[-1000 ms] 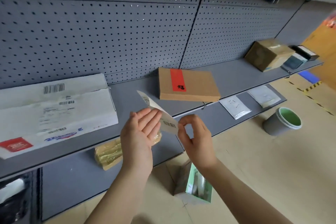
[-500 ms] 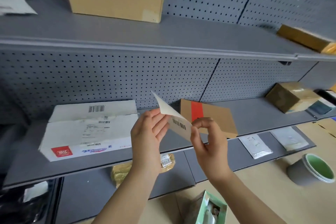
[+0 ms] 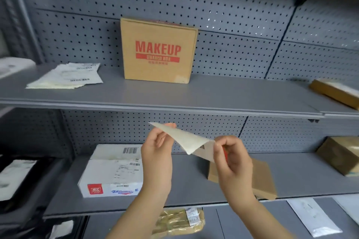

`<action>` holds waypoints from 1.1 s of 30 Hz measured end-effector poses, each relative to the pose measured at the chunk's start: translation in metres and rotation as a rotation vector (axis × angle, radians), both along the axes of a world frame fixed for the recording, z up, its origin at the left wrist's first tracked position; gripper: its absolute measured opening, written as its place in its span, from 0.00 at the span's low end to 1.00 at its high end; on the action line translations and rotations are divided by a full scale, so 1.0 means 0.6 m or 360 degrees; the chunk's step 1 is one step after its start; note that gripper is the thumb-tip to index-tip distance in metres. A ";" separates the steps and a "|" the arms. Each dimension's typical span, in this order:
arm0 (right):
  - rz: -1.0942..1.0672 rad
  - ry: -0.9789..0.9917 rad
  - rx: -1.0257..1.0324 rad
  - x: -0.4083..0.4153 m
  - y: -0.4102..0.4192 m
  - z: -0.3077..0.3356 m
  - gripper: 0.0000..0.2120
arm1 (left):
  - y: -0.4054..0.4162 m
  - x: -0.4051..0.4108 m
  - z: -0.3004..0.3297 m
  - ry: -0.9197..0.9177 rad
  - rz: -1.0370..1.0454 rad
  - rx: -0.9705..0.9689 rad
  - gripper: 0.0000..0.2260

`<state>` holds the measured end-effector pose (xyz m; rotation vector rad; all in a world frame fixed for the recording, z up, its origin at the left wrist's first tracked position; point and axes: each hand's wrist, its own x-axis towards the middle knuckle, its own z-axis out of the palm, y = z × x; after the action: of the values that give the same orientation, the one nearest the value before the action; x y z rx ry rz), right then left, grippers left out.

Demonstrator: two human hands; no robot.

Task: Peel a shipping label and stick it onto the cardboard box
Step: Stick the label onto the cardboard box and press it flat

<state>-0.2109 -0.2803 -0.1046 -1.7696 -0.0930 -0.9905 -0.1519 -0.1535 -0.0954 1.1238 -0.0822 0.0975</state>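
I hold a white shipping label sheet (image 3: 186,138) in front of the shelves, its pale backing side up and a barcode showing at its lower right. My left hand (image 3: 157,151) pinches its upper left corner. My right hand (image 3: 231,157) pinches its lower right corner, where two layers seem to part. A brown cardboard box (image 3: 158,50) printed MAKEUP in red stands upright on the upper shelf, above and behind my hands.
A stack of label sheets (image 3: 66,76) lies left of the box on the upper shelf (image 3: 174,101). The middle shelf holds a white parcel (image 3: 112,170), a flat brown mailer (image 3: 262,178) and a taped box (image 3: 339,153) at right. Yellow packet (image 3: 178,221) below.
The view has tilted upward, bringing the upper shelf and the MAKEUP box fully into sight. Both hands rose with the label, and the sheet now lies flatter between them.
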 end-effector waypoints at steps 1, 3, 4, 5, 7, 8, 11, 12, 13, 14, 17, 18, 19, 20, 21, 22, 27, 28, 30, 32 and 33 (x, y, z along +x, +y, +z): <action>-0.0003 0.0001 0.0005 0.002 -0.002 0.008 0.03 | 0.001 -0.001 0.010 -0.0023 0.0021 -0.0004 0.08; 0.0021 0.0004 0.0024 0.008 -0.007 0.027 0.03 | 0.003 0.000 0.030 -0.0077 0.0092 0.0009 0.06; 0.0037 0.0018 0.0032 0.012 -0.010 0.035 0.05 | 0.003 0.002 0.039 -0.0102 0.0133 0.0019 0.04; 0.0053 0.0042 0.0037 0.015 -0.013 0.043 0.08 | 0.003 0.003 0.047 -0.0126 0.0172 0.0024 0.03; 0.0111 0.0083 0.0084 0.020 -0.018 0.056 0.08 | 0.003 0.009 0.061 -0.0168 0.0219 0.0043 0.02; 0.0148 0.0097 0.0113 0.022 -0.019 0.062 0.07 | 0.004 0.010 0.067 -0.0184 0.0246 0.0066 0.01; 0.0242 0.0099 0.0185 0.029 -0.019 0.081 0.04 | 0.011 0.016 0.085 -0.0251 0.0311 0.0160 0.01; 0.0255 0.0098 0.0189 0.032 -0.018 0.087 0.04 | 0.013 0.020 0.091 -0.0275 0.0327 0.0211 0.02; 0.0260 0.0108 0.0187 0.036 -0.017 0.092 0.04 | 0.017 0.024 0.095 -0.0300 0.0344 0.0258 0.02; 0.0263 0.0122 0.0182 0.041 -0.015 0.097 0.04 | 0.021 0.029 0.098 -0.0322 0.0363 0.0294 0.02; 0.0262 0.0155 0.0173 0.062 -0.012 0.112 0.05 | 0.033 0.048 0.107 -0.0358 0.0415 0.0385 0.02; 0.0252 0.0157 0.0161 0.072 -0.011 0.117 0.06 | 0.037 0.056 0.111 -0.0375 0.0425 0.0403 0.02; 0.0239 0.0169 0.0149 0.080 -0.010 0.122 0.06 | 0.041 0.064 0.115 -0.0393 0.0428 0.0422 0.02; 0.0219 0.0181 0.0137 0.089 -0.008 0.128 0.05 | 0.045 0.072 0.119 -0.0416 0.0432 0.0449 0.02; 0.0192 0.0195 0.0119 0.097 -0.007 0.133 0.05 | 0.050 0.081 0.123 -0.0443 0.0435 0.0481 0.02; 0.0164 0.0202 0.0089 0.106 -0.005 0.138 0.05 | 0.054 0.092 0.128 -0.0465 0.0438 0.0511 0.01; 0.0154 0.0244 0.0090 0.158 0.008 0.166 0.09 | 0.069 0.151 0.153 -0.0500 0.0412 0.0512 0.07; 0.0138 0.0262 0.0085 0.172 0.010 0.169 0.10 | 0.072 0.165 0.157 -0.0508 0.0420 0.0533 0.06; 0.0067 0.0299 0.0030 0.200 0.014 0.175 0.07 | 0.076 0.190 0.165 -0.0521 0.0439 0.0608 0.03; -0.0026 0.0324 0.0003 0.231 0.019 0.182 0.03 | 0.081 0.220 0.173 -0.0540 0.0442 0.0702 0.02; -0.0063 0.0334 0.0006 0.246 0.020 0.185 0.04 | 0.083 0.235 0.178 -0.0543 0.0444 0.0742 0.03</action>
<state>-0.0636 -0.2683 0.0062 -1.8674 0.0761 -0.8266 -0.0112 -0.1039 0.0115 1.5716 -0.2620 0.5418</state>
